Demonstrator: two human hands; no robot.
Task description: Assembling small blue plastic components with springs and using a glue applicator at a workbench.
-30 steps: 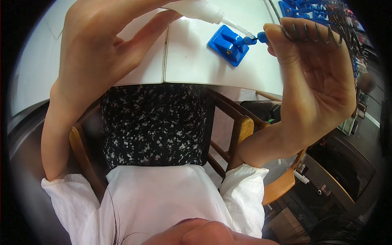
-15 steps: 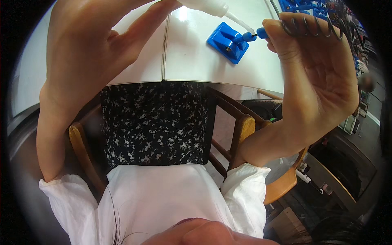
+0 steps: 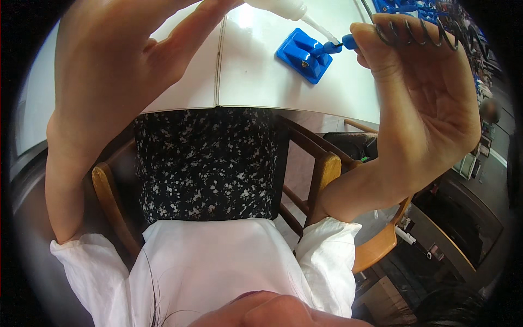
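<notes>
Overhead, left hand [image 3: 125,60] grasps one white squeeze bottle [image 3: 283,8]; right hand [image 3: 425,92] pinches one small blue plastic piece [image 3: 348,41] above one blue plastic block [image 3: 303,54].

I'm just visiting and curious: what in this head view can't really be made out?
- White bottle in the left hand: its body is cut off by the top edge; only the nozzle shows.
- Small blue part at the right hand: mostly hidden by the fingertips.
- Dark wire spring: its far end blurs into the rim.
- Blue pieces, top edge: cut off.
</notes>
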